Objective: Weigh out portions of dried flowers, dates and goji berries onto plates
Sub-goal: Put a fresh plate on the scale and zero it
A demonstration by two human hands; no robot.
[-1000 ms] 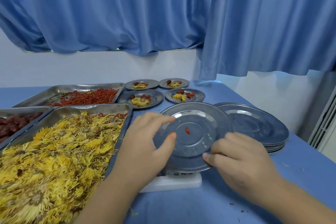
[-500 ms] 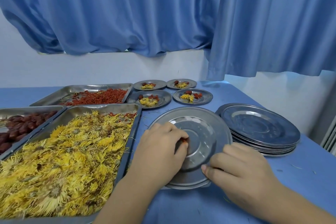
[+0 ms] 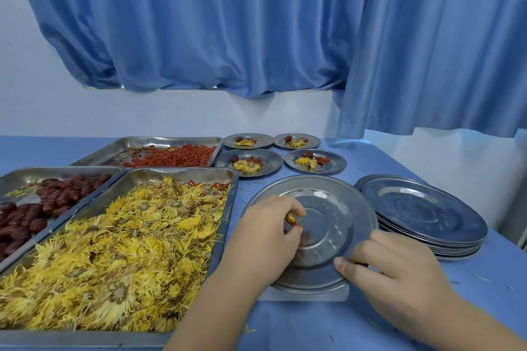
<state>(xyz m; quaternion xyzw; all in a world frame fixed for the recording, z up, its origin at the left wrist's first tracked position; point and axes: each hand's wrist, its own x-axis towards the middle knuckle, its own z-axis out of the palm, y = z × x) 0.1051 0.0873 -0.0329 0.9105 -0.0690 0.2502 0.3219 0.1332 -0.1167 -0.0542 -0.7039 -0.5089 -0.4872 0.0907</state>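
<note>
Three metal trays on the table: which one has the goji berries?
The far tray, behind the other two. It holds small bright red berries; the near tray holds yellow flowers and the left tray dark red dates.

Blue curtains (image 3: 228, 23) hung in heavy folds across the back of the room, the right-hand one (image 3: 442, 51) falling lower. Beneath them ran a plain white wall (image 3: 142, 114). The desk (image 3: 427, 316) was covered in blue.
</note>
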